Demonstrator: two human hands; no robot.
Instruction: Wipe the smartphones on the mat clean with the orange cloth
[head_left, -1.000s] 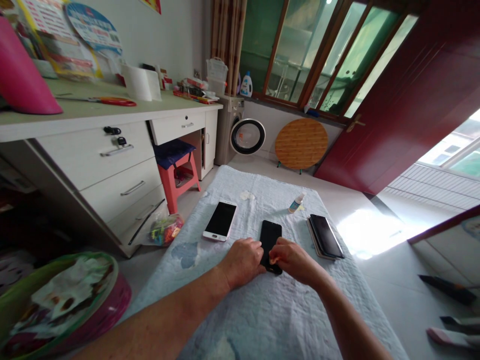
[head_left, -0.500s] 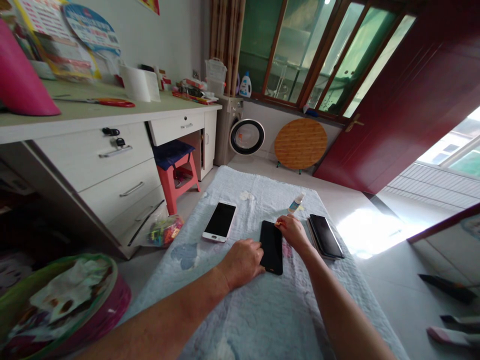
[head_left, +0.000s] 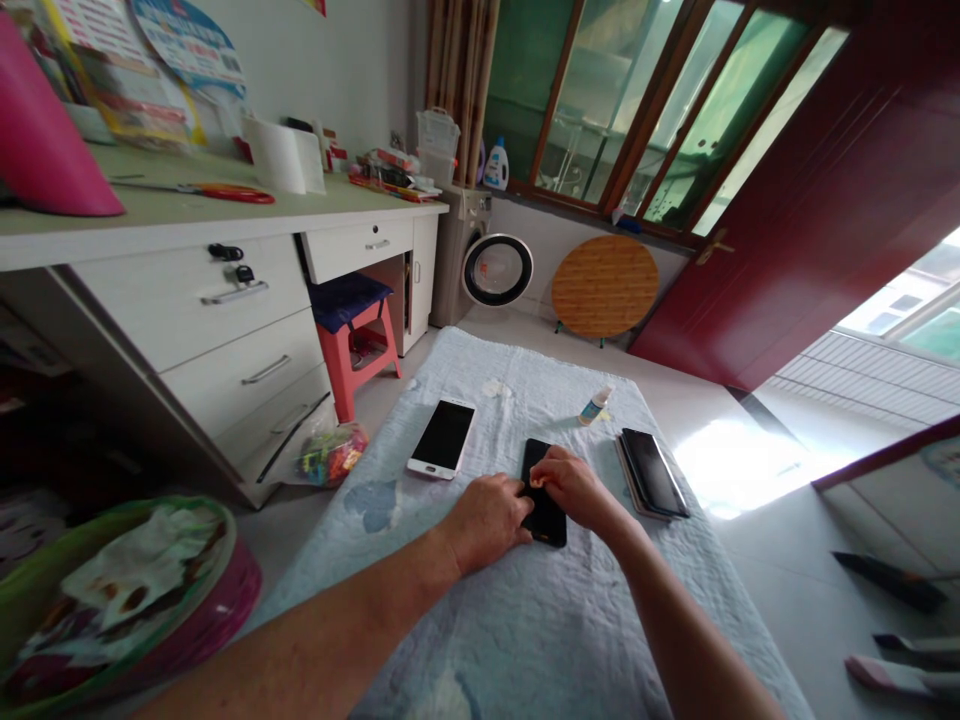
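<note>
A black smartphone [head_left: 553, 525] lies flat on the pale blue cloth. My left hand [head_left: 491, 518] grips it along its left edge, fingers bent against the side and thumb near the lower end. Over the upper part of the screen, my right hand [head_left: 570, 482] is closed with fingertips pinching a small orange piece [head_left: 537, 482]; its material is too small to make out. Left of my hands is a white phone [head_left: 442, 440] with a dark screen. Two stacked dark devices [head_left: 651, 474] rest to the right. A small spray bottle [head_left: 595, 405] lies beyond my right hand.
The blue cloth [head_left: 495, 640] covers the surface before me. A lined bin [head_left: 240, 570] with crumpled paper stands at lower left, near a bag of colourful bits [head_left: 330, 455]. Behind are a pink stool [head_left: 346, 375], a white desk [head_left: 187, 300] and a washing machine [head_left: 456, 250].
My right hand has moved left and slightly down, from the phone's upper right corner onto its screen, with the orange piece. My left hand stays at the phone's left edge.
</note>
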